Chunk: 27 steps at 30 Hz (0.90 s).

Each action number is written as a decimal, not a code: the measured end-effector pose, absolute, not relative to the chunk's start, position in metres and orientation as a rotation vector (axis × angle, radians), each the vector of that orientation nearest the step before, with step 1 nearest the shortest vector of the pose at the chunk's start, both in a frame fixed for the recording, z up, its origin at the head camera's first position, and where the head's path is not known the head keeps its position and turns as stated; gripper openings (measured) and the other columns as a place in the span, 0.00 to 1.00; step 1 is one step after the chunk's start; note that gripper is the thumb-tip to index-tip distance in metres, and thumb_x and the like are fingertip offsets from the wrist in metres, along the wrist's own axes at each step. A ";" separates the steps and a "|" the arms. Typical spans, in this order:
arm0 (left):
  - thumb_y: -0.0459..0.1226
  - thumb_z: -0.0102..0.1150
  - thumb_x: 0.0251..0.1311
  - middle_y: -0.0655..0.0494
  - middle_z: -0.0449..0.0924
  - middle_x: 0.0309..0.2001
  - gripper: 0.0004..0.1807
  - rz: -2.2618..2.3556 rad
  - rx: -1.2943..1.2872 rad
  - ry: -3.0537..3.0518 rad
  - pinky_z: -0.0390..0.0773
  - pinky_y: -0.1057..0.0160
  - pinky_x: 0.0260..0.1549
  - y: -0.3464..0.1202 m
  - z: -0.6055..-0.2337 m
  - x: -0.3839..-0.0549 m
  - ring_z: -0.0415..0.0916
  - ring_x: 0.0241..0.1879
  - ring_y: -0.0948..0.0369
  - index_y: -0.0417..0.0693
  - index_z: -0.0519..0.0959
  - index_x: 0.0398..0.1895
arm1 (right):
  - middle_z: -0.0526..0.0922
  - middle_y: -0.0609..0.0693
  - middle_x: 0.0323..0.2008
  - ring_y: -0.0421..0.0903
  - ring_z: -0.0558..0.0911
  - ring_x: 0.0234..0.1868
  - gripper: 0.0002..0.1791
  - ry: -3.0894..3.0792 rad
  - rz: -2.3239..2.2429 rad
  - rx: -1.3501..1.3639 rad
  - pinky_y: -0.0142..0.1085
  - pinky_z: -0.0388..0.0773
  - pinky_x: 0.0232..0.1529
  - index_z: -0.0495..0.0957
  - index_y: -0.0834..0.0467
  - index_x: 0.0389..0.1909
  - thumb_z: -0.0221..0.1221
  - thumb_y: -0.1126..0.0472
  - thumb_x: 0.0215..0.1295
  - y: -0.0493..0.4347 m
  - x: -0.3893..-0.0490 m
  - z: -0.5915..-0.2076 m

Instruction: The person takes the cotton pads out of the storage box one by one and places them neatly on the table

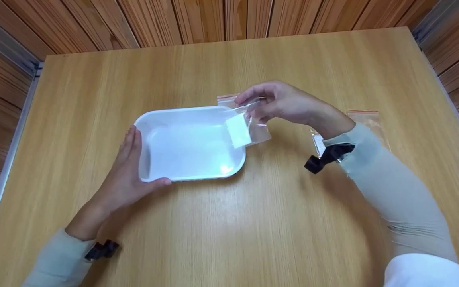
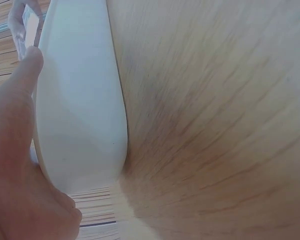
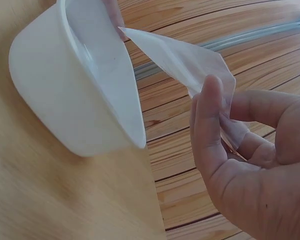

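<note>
A white plastic tub (image 1: 187, 155) stands on the table, its rim facing up. My left hand (image 1: 122, 181) grips its left end, fingers along the outer side and thumb on the near rim. In the left wrist view that thumb (image 2: 31, 67) lies along the tub's edge. Over the tub's right end, my right hand (image 1: 283, 103) pinches a clear plastic zip bag (image 1: 259, 133) between thumb and fingers. A flat white rectangle (image 1: 238, 130) shows at the bag, overlapping the tub's rim in the head view. A reddish strip (image 1: 227, 97) runs along the bag's far edge.
Another clear zip bag (image 1: 365, 117) with a red strip lies on the right, partly hidden by my right forearm. A white item with a shiny edge (image 1: 318, 143) shows beside that wrist. Wooden plank walls (image 1: 201, 20) and metal rails (image 1: 10, 155) border the table.
</note>
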State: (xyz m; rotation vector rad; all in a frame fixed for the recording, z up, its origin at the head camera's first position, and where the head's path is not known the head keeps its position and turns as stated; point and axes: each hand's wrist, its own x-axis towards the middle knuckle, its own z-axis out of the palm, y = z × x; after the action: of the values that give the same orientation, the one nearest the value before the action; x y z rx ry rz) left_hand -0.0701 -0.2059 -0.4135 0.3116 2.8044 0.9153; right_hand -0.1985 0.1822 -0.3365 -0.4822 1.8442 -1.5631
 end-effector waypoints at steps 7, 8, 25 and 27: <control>0.61 0.75 0.50 0.48 0.23 0.82 0.74 0.920 0.341 2.825 0.53 0.28 0.67 -0.206 -0.413 -0.070 0.28 0.80 0.42 0.47 0.29 0.82 | 0.82 0.54 0.52 0.40 0.82 0.37 0.20 1.819 -1.570 -0.481 0.28 0.80 0.35 0.77 0.66 0.60 0.57 0.76 0.67 0.201 -0.201 -0.343; 0.61 0.75 0.49 0.48 0.23 0.82 0.74 0.924 0.343 2.827 0.53 0.28 0.67 -0.206 -0.414 -0.070 0.28 0.80 0.42 0.46 0.29 0.82 | 0.82 0.54 0.52 0.40 0.82 0.37 0.20 1.812 -1.572 -0.482 0.28 0.80 0.35 0.77 0.67 0.60 0.57 0.76 0.67 0.204 -0.201 -0.344; 0.62 0.74 0.49 0.49 0.22 0.82 0.74 0.915 0.319 2.812 0.54 0.29 0.67 -0.206 -0.413 -0.072 0.28 0.80 0.42 0.50 0.28 0.82 | 0.80 0.56 0.57 0.41 0.81 0.39 0.20 1.910 -1.526 -0.434 0.30 0.80 0.38 0.77 0.64 0.62 0.56 0.74 0.70 0.256 -0.201 -0.361; 0.62 0.74 0.49 0.49 0.22 0.82 0.74 0.913 0.316 2.812 0.55 0.29 0.66 -0.206 -0.413 -0.072 0.29 0.80 0.42 0.50 0.28 0.82 | 0.79 0.56 0.58 0.41 0.81 0.40 0.20 1.937 -1.505 -0.413 0.30 0.80 0.39 0.77 0.64 0.61 0.56 0.73 0.70 0.258 -0.201 -0.365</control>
State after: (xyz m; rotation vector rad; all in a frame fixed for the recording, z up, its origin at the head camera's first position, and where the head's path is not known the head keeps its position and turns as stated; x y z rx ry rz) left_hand -0.0720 -0.2060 -0.4131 0.3163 2.8122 0.9133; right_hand -0.2009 0.2585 -0.3646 -0.4133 1.9372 -1.5050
